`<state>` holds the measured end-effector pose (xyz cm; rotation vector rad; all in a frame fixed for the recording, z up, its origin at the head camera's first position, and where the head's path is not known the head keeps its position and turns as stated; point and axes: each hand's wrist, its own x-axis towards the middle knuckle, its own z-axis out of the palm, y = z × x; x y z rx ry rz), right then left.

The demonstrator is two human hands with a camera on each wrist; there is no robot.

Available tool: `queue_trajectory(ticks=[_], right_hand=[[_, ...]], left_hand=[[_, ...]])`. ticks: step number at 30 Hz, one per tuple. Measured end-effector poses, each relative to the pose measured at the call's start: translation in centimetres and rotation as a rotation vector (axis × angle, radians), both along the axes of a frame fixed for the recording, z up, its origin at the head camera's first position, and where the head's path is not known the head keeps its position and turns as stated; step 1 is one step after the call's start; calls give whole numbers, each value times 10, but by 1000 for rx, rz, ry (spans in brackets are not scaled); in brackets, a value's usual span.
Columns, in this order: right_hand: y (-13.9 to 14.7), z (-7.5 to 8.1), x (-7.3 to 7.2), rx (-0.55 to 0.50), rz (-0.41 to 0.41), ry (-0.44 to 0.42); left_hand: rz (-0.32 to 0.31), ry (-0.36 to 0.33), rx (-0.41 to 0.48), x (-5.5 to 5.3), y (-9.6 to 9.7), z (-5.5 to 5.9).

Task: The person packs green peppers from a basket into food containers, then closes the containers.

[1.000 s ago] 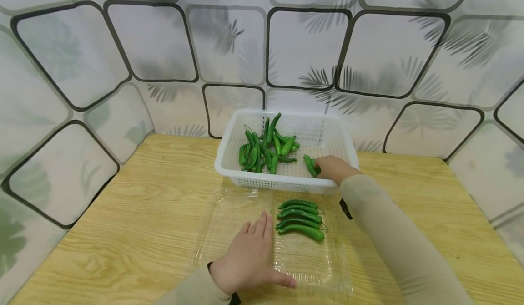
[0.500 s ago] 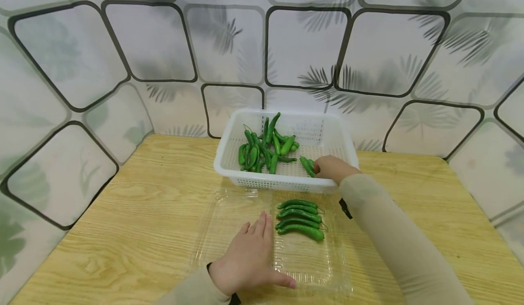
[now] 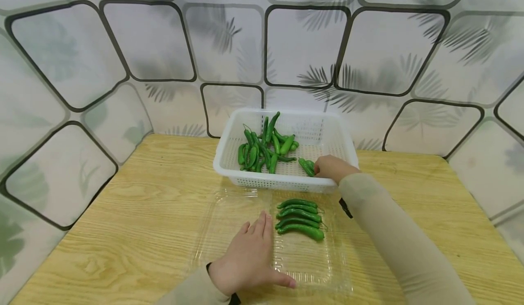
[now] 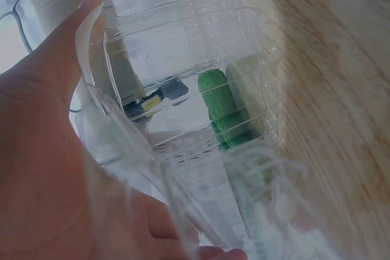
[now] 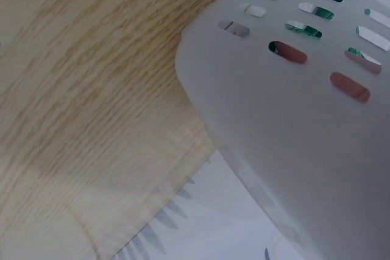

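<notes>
In the head view my left hand lies with straight fingers along the middle fold of an open clear plastic clamshell container, its thumb stretched across the near rim. Several green chili peppers lie side by side in the container's right half. My right hand reaches over the front rim of a white slotted basket, its fingers curled at a few chili peppers; the fingertips are hidden. The left wrist view shows the container wall and a pepper behind it. Skin shows through basket slots in the right wrist view.
A heap of green chili peppers fills the basket's left part. Everything stands on a wooden table against a patterned wall covering. The basket's back is close to that wall.
The chili peppers at my right fingertips have shifted slightly left and down within the basket. My right hand barely moves, and the left hand stays in place.
</notes>
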<state>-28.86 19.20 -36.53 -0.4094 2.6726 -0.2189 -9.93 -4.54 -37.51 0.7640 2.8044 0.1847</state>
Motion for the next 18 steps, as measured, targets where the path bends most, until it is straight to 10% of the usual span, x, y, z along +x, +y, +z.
queue_trajectory(ticks=[18], right_hand=[[1, -1, -1, -20, -10, 9]], left_hand=[[-4, 19, -6, 0, 0, 0]])
